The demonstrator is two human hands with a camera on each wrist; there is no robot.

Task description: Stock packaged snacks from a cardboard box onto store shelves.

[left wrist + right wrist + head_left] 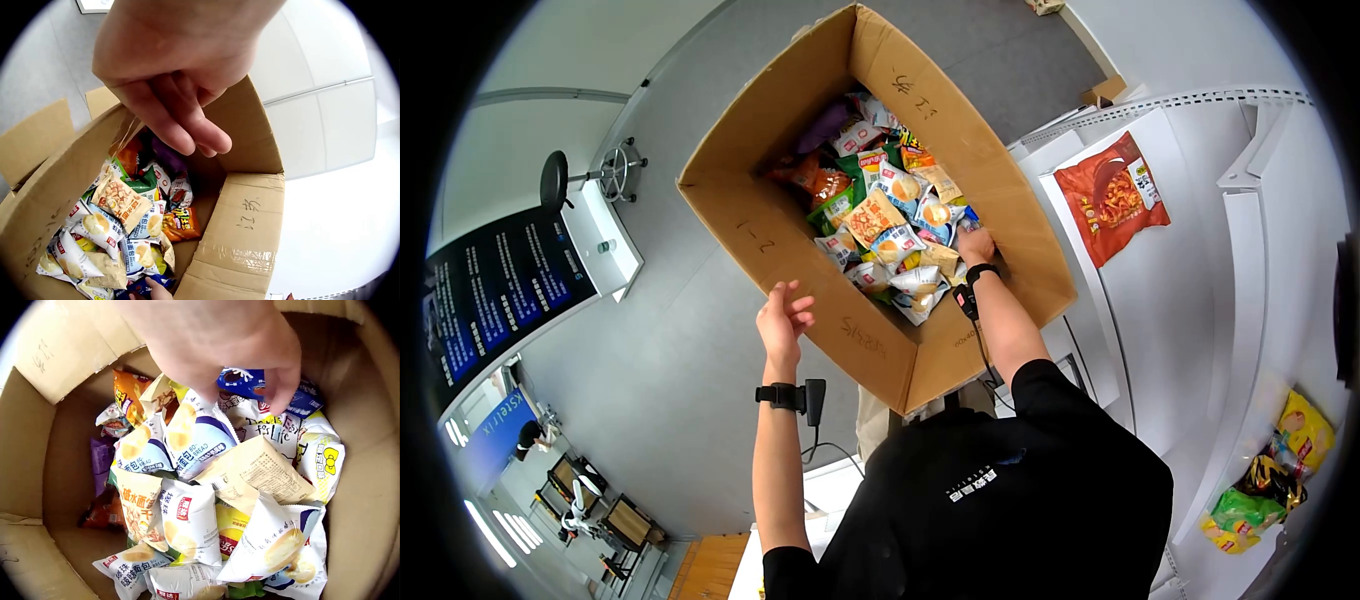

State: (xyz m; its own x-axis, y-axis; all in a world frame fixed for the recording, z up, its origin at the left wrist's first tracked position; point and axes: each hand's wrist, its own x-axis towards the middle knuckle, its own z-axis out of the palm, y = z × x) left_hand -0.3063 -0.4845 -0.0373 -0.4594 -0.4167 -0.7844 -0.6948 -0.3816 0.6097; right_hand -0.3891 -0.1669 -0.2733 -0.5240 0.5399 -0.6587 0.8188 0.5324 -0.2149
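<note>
A tall cardboard box (745, 225) holds a heap of snack packets (875, 218). Inside it, my right hand (975, 245) reaches down by the side wall; in the right wrist view this hand (219, 350) has thumb and fingers round a dark blue packet (242, 383). White bread packets (194, 434) and a beige packet (256, 472) lie against or near it. My left hand (782, 325) hangs in the air by the opposite wall, holding nothing. In the left wrist view, the fingers of that hand (181, 81) are loosely bent above the packets.
On a white shelf at the right lies a large red packet (1112, 195). Yellow and green bags (1250, 510) stand on a lower shelf at far right. A black stool (555, 182) and a dark screen (500, 300) are at the left, beyond the grey floor (670, 400).
</note>
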